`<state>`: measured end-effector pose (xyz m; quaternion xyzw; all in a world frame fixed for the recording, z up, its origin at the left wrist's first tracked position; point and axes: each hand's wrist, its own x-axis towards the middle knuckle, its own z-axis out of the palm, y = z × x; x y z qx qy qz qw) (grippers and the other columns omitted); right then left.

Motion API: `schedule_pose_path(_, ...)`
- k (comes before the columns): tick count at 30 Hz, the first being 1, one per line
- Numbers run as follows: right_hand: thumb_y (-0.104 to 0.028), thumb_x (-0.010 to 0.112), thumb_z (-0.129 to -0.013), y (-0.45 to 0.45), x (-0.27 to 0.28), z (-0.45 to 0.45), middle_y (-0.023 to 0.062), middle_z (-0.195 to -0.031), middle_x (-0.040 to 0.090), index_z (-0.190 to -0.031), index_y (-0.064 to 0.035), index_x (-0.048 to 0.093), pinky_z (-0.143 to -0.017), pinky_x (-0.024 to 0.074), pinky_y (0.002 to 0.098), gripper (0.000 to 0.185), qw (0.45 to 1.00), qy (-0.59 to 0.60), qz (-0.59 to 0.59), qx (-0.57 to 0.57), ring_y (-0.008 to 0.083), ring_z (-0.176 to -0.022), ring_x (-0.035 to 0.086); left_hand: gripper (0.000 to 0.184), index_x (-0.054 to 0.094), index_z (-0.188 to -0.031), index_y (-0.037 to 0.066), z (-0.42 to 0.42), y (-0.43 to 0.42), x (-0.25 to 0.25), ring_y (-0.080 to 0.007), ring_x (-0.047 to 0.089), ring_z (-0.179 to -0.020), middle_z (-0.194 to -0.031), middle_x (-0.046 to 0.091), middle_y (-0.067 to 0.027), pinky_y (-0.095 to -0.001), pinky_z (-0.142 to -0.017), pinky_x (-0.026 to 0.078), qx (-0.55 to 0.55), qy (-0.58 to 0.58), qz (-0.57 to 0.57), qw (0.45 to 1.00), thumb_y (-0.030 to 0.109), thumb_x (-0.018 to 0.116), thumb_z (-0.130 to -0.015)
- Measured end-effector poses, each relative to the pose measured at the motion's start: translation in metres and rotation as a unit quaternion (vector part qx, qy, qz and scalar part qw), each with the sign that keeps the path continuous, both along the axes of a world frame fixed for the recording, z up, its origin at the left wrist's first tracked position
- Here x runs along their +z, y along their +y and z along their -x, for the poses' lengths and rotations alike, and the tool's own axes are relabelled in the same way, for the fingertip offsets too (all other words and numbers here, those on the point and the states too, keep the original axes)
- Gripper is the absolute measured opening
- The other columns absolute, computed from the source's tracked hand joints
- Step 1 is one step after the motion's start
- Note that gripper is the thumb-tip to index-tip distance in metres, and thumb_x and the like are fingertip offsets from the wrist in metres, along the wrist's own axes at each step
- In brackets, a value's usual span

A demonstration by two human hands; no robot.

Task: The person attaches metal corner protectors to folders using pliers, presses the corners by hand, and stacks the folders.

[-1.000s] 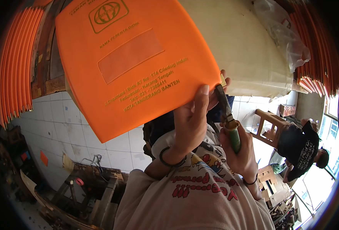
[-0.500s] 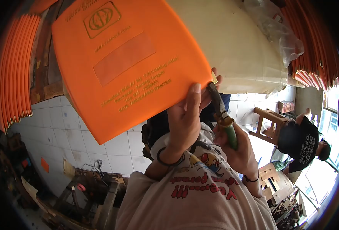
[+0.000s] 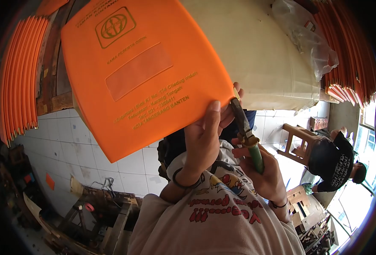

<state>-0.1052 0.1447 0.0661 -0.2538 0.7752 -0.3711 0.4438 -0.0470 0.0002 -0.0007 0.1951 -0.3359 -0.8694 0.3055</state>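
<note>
An orange folder (image 3: 137, 80) with gold print and a clear window fills the upper left of the view, tilted. My left hand (image 3: 205, 134) grips its lower right corner, thumb on the front and fingers behind. A small gold metal corner piece (image 3: 237, 94) shows at that corner. In my right hand (image 3: 262, 168) is a tool with green handles (image 3: 256, 158) and dark metal jaws (image 3: 240, 117). The tips of the jaws meet the folder's corner beside the metal piece.
Behind the folder is a table with a cream cover (image 3: 260, 55). Stacked orange folders stand at the left (image 3: 20, 80) and right (image 3: 349, 59). A plastic bag (image 3: 309, 42) lies near the right stack. Another person (image 3: 334, 163) sits by a wooden stool (image 3: 296, 144).
The folder and both hands have shifted slightly left and down in view. The metal piece now appears narrower, and some right-hand fingers have loosened from the green handle.
</note>
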Motion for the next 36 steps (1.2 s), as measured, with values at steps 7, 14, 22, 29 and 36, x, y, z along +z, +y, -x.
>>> schedule_pose_path(7, 0.002, 0.054, -0.087, 0.002, -0.012, -0.004, 0.0159, -0.088, 0.068, -0.103, 0.0041, 0.059, -0.066, 0.0517, 0.0344, 0.017, 0.997, 0.036, -0.015, -0.061, 0.0306, -0.072, 0.068, 0.043, 0.041, -0.132, -0.013, 0.001, 0.000, 0.001, -0.0391, 0.054, -0.123, -0.134, 0.049, -0.0313, -0.0425, -0.104, 0.049, 0.005, 0.001, -0.011, 1.000, 0.021, 0.033, -0.106)
schedule_pose_path(14, -0.003, 0.059, -0.088, -0.006, -0.007, 0.003, 0.0184, -0.071, 0.064, -0.101, 0.0006, 0.058, -0.060, 0.0489, 0.0363, 0.013, 0.991, 0.118, -0.051, -0.044, 0.0344, -0.063, 0.066, 0.044, 0.040, -0.133, -0.013, 0.000, 0.001, 0.001, -0.0390, 0.053, -0.124, -0.134, 0.049, -0.0314, -0.0433, -0.104, 0.049, 0.003, -0.010, -0.021, 1.000, 0.021, 0.035, -0.106)
schedule_pose_path(22, -0.003, 0.057, -0.088, -0.006, -0.018, 0.000, 0.0188, -0.075, 0.065, -0.098, 0.0005, 0.058, -0.061, 0.0487, 0.0360, 0.010, 0.994, 0.070, -0.031, -0.079, 0.0350, -0.067, 0.066, 0.044, 0.039, -0.133, -0.013, 0.000, 0.000, -0.002, -0.0393, 0.054, -0.123, -0.134, 0.049, -0.0316, -0.0432, -0.103, 0.049, 0.003, -0.004, -0.002, 1.000, 0.022, 0.037, -0.105)
schedule_pose_path(29, 0.005, 0.055, -0.082, 0.012, -0.017, 0.006, 0.0143, -0.091, 0.067, -0.101, 0.0020, 0.059, -0.072, 0.0524, 0.0353, 0.019, 1.000, -0.018, 0.002, -0.010, 0.0308, -0.079, 0.068, 0.045, 0.038, -0.135, -0.012, 0.000, 0.001, 0.000, -0.0400, 0.055, -0.122, -0.134, 0.049, -0.0314, -0.0432, -0.102, 0.050, 0.008, -0.014, 0.001, 1.000, 0.022, 0.037, -0.105)
schedule_pose_path(36, 0.004, 0.056, -0.083, 0.008, -0.001, 0.009, 0.0155, -0.122, 0.056, -0.115, 0.0002, 0.060, -0.093, 0.0468, 0.0369, 0.033, 0.998, -0.055, 0.008, 0.020, 0.0310, -0.110, 0.060, 0.039, 0.042, -0.131, -0.011, -0.001, 0.002, 0.001, -0.0342, 0.056, -0.123, -0.132, 0.052, -0.0242, -0.0406, -0.103, 0.049, 0.007, 0.001, -0.025, 1.000, 0.018, 0.036, -0.106)
